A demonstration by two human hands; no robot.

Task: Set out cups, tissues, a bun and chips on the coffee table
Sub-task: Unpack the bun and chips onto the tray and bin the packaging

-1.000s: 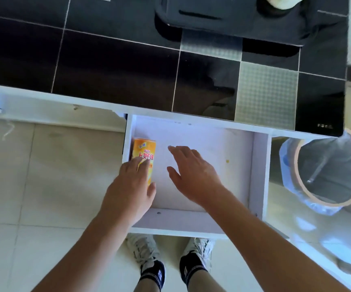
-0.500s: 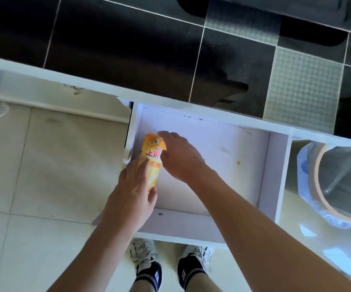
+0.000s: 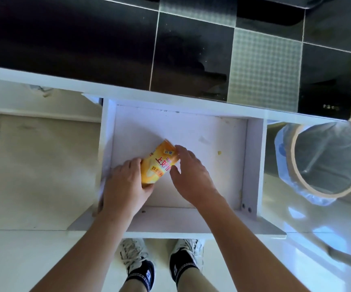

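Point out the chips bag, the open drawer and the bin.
chips bag (image 3: 158, 165): head view, middle of the yellow front.
open drawer (image 3: 252, 165): head view, its right side wall.
bin (image 3: 294, 165): head view, left part of the tan rim.
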